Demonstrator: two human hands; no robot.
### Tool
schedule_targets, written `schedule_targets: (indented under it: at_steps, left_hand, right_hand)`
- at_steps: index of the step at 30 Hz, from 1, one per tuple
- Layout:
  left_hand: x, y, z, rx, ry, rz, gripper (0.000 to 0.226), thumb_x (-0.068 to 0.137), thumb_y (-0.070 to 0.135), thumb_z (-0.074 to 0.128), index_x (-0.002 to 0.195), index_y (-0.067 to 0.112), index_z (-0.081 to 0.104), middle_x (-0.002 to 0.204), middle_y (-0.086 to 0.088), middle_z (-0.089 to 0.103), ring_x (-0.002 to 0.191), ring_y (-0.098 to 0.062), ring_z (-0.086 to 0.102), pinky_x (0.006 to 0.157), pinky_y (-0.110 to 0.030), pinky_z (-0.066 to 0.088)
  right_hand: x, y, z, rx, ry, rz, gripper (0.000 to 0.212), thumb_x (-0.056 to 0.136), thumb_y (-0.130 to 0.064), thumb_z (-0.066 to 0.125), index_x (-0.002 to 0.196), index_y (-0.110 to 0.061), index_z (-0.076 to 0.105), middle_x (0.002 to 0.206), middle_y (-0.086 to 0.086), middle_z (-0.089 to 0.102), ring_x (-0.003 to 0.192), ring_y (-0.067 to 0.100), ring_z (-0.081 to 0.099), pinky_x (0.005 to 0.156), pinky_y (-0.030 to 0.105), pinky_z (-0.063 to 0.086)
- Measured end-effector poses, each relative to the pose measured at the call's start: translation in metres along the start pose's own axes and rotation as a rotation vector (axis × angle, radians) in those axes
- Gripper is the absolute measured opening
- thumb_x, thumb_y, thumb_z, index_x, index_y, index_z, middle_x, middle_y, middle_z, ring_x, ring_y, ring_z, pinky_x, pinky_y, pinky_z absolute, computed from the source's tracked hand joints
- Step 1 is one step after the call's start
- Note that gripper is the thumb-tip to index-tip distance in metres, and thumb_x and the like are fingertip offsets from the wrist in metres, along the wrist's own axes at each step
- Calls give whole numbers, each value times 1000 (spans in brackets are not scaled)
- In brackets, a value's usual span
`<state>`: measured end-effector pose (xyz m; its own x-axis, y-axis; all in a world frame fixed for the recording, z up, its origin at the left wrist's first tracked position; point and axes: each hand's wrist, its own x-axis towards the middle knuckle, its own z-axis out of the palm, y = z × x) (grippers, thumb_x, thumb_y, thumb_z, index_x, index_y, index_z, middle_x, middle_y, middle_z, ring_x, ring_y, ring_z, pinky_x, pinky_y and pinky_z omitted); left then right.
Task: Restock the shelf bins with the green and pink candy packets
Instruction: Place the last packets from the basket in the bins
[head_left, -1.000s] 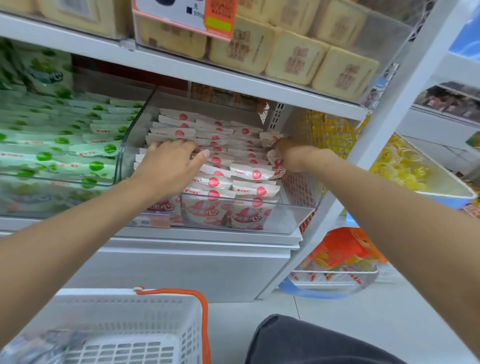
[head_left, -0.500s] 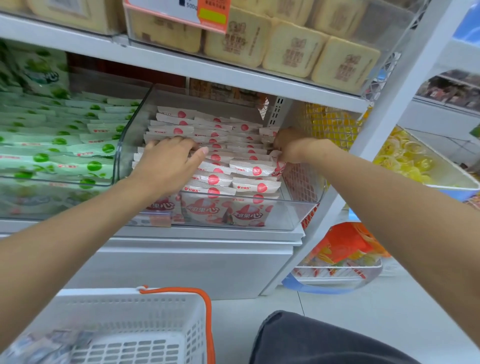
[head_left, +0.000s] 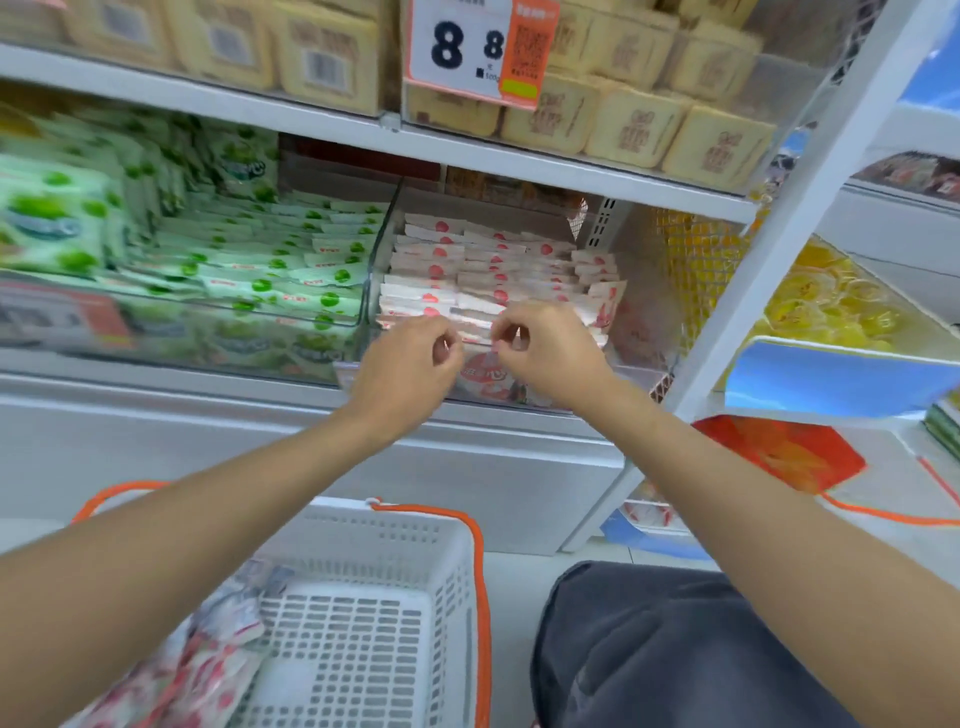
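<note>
Pink packets (head_left: 208, 670) wait in the basket (head_left: 363, 545) at bottom centre. I should lay each one in flat and square. Mid-frame, my left hand (head_left: 410, 364) and right hand (head_left: 550, 353) curl, thumbs meeting forefingers; whether they pinch a packet I cannot tell. Beyond them is the pink bin (head_left: 636, 358), with green packets (head_left: 270, 260) at upper left.

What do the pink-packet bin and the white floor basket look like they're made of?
Bin: clear glossy hard plastic, it seems; the pink packets show through its walls. Basket: white matte moulded plastic with slotted walls; its orange handles look plastic too.
</note>
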<state>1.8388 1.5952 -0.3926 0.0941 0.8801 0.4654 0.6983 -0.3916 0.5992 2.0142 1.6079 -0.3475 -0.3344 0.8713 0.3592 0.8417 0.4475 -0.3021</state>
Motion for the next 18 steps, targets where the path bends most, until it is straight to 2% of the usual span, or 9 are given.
schedule_targets:
  at_steps: [2,4,6,8,10,12,15,18]
  left_hand:
    - [-36,-22,-7,-84,-119,-141,15,90,23,59,76,19,61,65,6,57,67,-18,52,63,-34,41]
    - [-71,-51,-16,-101,-280,-259,17,89,23,60,75,14,63,67,1,60,68,-20,54,67,-37,45]
    - [-104,-82,-27,-44,-457,-356,15,85,24,61,75,14,66,69,2,61,72,-20,56,69,-34,46]
    - [-131,-114,-36,84,-648,-444,15,88,17,60,84,8,72,82,-4,67,82,-23,61,73,-30,47]
    - [-153,-142,-42,240,-842,-476,23,91,12,53,97,-1,71,101,-16,70,98,-30,64,84,-33,50]
    - [-178,-165,-43,399,-1009,-476,27,94,8,47,108,-6,67,112,-23,66,100,-34,62,89,-37,48]
    - [-220,-203,-34,585,-1226,-478,32,92,-1,45,120,0,61,123,-12,63,93,-26,61,79,-34,52]
    - [-257,-232,-9,699,-1300,-413,49,92,-3,47,139,11,45,132,-5,55,114,-23,59,86,-34,51]
  right_hand:
    - [-22,-25,26,38,-57,-19,13,77,-11,61,81,-17,72,80,-2,69,75,17,61,70,33,50]
    - [-44,-44,55,62,-184,-4,15,78,-10,61,84,-17,73,83,0,71,79,19,63,71,31,48]
    - [-64,-59,86,35,-363,4,18,80,-10,59,90,-18,73,91,1,72,88,21,64,73,30,47]
    - [-81,-70,115,-45,-584,-18,23,83,-11,56,98,-20,71,101,0,70,97,22,62,74,28,46]
    - [-94,-80,141,-132,-740,-75,26,86,-12,53,105,-21,68,109,1,67,104,23,60,77,27,43]
    - [-106,-87,163,-188,-853,-139,29,87,-12,51,109,-22,66,114,3,65,109,24,59,84,29,46]
    - [-120,-95,186,-229,-989,-182,28,88,-8,52,113,-18,64,113,4,63,104,25,59,87,38,50]
    - [-129,-101,198,-238,-1054,-202,25,88,-5,53,108,-14,64,107,7,64,98,28,61,82,40,52]
